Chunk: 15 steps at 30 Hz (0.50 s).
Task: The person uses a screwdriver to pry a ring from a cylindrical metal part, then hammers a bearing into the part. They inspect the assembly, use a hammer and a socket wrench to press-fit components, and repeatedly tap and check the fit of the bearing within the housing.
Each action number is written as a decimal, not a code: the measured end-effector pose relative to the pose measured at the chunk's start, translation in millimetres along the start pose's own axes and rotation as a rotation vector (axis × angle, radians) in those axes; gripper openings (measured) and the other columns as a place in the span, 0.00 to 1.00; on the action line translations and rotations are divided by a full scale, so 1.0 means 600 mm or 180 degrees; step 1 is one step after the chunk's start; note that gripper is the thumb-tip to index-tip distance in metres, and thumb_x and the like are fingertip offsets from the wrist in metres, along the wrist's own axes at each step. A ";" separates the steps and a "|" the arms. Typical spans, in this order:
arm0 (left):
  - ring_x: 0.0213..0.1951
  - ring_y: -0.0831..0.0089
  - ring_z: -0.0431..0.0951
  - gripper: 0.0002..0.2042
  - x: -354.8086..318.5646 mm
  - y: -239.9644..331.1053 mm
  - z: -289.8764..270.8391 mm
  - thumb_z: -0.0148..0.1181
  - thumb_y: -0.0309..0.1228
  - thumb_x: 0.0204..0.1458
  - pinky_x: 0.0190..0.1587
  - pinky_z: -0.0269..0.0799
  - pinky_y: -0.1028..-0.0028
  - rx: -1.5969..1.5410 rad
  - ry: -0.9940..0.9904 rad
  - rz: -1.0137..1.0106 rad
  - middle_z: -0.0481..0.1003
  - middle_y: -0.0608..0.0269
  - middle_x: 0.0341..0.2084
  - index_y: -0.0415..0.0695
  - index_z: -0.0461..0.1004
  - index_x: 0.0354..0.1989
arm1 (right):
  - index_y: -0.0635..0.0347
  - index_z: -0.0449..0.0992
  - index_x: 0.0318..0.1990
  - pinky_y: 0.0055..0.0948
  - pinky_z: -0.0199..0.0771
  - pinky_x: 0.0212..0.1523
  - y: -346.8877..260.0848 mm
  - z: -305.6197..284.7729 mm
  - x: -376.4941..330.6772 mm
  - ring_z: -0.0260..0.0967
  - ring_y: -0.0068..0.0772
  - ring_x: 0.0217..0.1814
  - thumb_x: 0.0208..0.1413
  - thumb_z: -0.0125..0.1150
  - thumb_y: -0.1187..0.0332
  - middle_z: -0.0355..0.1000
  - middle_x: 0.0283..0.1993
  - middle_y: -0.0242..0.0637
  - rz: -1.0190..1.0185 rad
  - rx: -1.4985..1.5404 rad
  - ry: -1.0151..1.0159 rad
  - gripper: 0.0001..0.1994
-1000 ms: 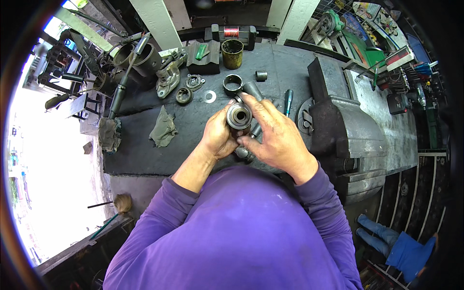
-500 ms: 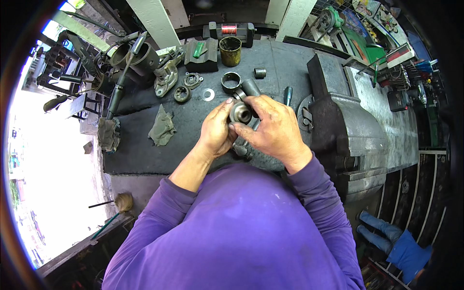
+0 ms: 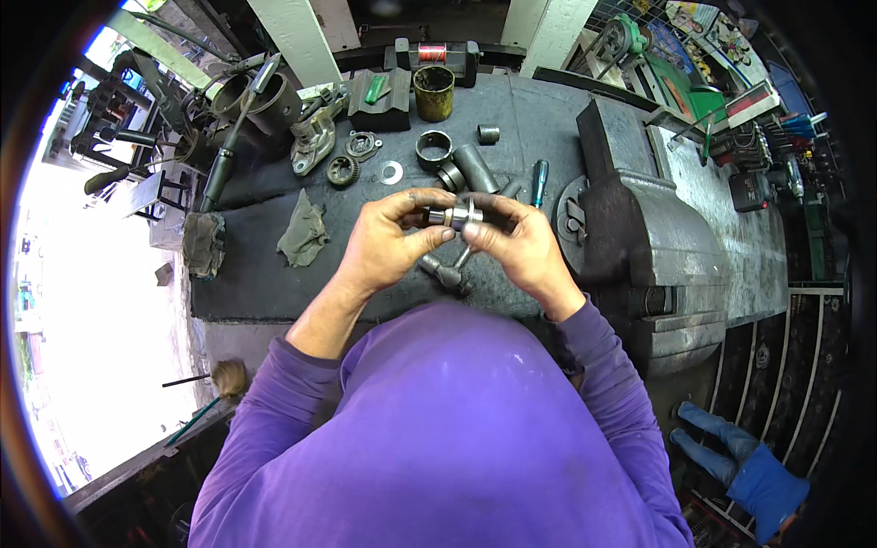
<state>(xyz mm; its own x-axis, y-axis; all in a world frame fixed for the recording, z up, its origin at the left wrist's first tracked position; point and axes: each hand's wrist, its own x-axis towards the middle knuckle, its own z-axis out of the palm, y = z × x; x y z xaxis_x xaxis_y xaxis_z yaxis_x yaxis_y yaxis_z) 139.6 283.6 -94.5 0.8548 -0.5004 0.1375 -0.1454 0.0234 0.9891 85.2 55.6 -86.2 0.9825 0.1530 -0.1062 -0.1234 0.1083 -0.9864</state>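
Observation:
My left hand [image 3: 388, 245] and my right hand [image 3: 523, 247] meet over the bench, pinching a shiny stepped cylindrical metal part [image 3: 454, 216] between thumbs and fingers. The part lies sideways, one end toward each hand; the fingertips cover some of it. Under my hands lies a hammer [image 3: 448, 274], partly hidden. Just beyond them are a dark metal tube [image 3: 476, 169], a small ring [image 3: 450, 176], a larger ring [image 3: 434, 149] and a short bushing [image 3: 489, 134]. To the left lie a flat washer [image 3: 391, 173], a toothed gear [image 3: 343, 171] and a round flange [image 3: 363, 144].
A large vise [image 3: 671, 247] fills the bench's right side, with a screwdriver [image 3: 540, 183] beside it. A grey rag [image 3: 303, 233] lies left. Farther back stand a yellow can [image 3: 434, 96], a metal block [image 3: 379, 111] and a casting [image 3: 317, 137]. Another person [image 3: 767, 479] is at lower right.
The metal part has turned from showing its bored end upward to lying sideways. My left hand has shifted left, and both hands now grip the part from opposite ends.

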 end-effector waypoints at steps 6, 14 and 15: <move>0.41 0.65 0.88 0.15 -0.028 0.035 -0.003 0.70 0.32 0.64 0.46 0.85 0.68 -0.0384 -0.0169 -0.1056 0.85 0.53 0.44 0.33 0.81 0.51 | 0.70 0.75 0.63 0.34 0.83 0.53 -0.010 0.010 -0.040 0.82 0.39 0.52 0.58 0.76 0.74 0.81 0.53 0.46 -0.0514 -0.0306 -0.0202 0.26; 0.44 0.71 0.86 0.15 -0.102 0.042 0.049 0.69 0.29 0.64 0.50 0.84 0.71 -0.0978 0.0074 -0.1262 0.84 0.56 0.43 0.32 0.78 0.53 | 0.70 0.78 0.61 0.34 0.83 0.48 0.002 0.023 -0.112 0.83 0.38 0.43 0.54 0.81 0.65 0.83 0.45 0.44 -0.0633 -0.1263 0.0105 0.29; 0.47 0.71 0.86 0.14 -0.114 0.045 0.061 0.70 0.25 0.63 0.52 0.84 0.71 -0.0699 0.0131 -0.0709 0.84 0.56 0.44 0.32 0.78 0.53 | 0.74 0.78 0.61 0.30 0.83 0.45 0.008 0.024 -0.112 0.81 0.27 0.42 0.58 0.79 0.64 0.84 0.45 0.41 0.0140 -0.0296 0.0018 0.28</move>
<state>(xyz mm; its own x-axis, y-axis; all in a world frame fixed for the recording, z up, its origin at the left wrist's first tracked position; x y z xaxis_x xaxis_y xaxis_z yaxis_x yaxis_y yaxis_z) 58.6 286.8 -79.2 0.8736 -0.4790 -0.0862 0.1548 0.1056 0.9823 16.6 60.2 -81.9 0.9772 0.1500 -0.1500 -0.1532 0.0098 -0.9881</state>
